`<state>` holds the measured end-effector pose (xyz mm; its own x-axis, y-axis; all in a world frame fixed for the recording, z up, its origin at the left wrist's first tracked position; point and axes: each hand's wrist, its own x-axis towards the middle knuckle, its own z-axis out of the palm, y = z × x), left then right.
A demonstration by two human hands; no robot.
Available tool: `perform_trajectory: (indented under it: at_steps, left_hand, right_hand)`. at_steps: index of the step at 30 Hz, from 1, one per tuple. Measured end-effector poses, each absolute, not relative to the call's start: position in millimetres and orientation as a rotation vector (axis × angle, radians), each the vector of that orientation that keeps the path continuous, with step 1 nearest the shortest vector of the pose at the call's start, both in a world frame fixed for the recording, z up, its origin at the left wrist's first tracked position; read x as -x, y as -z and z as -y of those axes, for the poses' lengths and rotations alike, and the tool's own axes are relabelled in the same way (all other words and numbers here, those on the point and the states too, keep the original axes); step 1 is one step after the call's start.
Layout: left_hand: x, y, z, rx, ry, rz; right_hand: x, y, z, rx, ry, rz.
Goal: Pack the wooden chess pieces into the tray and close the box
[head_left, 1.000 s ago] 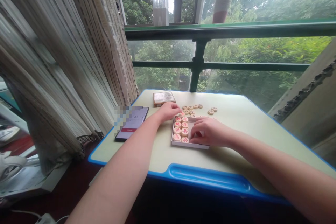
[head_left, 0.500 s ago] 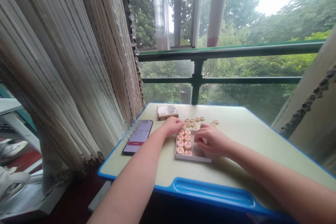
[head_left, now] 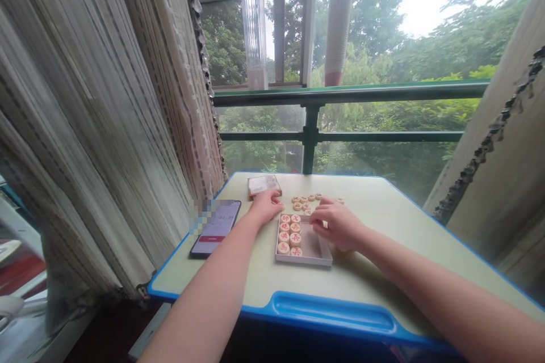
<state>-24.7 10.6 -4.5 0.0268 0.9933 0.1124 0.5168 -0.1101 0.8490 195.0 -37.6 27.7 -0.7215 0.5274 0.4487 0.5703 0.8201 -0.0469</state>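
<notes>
A shallow white box (head_left: pixel 315 260) holds two columns of round Chinese chess pieces (head_left: pixel 295 238) with red characters; its right part shows bare floor. My left hand (head_left: pixel 266 207) is at the box's far left corner, fingers closed, with a pale chess piece (head_left: pixel 279 206) at the fingertips. My right hand (head_left: pixel 338 224) hangs over the box's right side with curled fingers; what they hold, if anything, is hidden. Its fingertips are close to a loose piece at the box's far edge. Beyond the box lie several loose chess pieces (head_left: pixel 297 206).
A small brown-edged box (head_left: pixel 264 184) lies at the table's back left, behind my left hand. A phone (head_left: pixel 216 228) rests at the left edge. The light table (head_left: pixel 361 283) has a blue rim and a front groove (head_left: pixel 332 311). Curtains (head_left: pixel 106 125) hang at left.
My left hand has drawn slightly left from the loose pieces. The right hand has shifted a little toward the box's far edge. The camera view has turned slightly.
</notes>
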Motion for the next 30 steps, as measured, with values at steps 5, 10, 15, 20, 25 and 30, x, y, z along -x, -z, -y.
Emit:
perform_trajectory:
  at_steps: [5, 10, 15, 20, 25, 30]
  left_hand:
    - [21, 3, -9, -1.573, -1.093, -1.410]
    - [18, -11, -5, -1.433, -1.176, -1.173]
    - [17, -25, 7, -1.341, -1.068, -0.960]
    - [14, -30, 16, -1.319, -0.958, -0.806]
    - [12, -30, 18, -1.355, -0.886, -0.734]
    - [9, -30, 20, -1.375, -0.846, -0.747]
  right_hand:
    - [-193, -29, 42, 0.823, 0.119, 2.585]
    - [-193, -25, 40, 0.965, 0.117, 2.484]
    - [-195, -23, 36, 0.954, 0.130, 2.322]
    - [-194, -23, 39, 0.814, 0.132, 2.290]
    - [-191, -23, 41, 0.751, 0.112, 2.316]
    - [-190, -23, 42, 0.734, 0.106, 2.323]
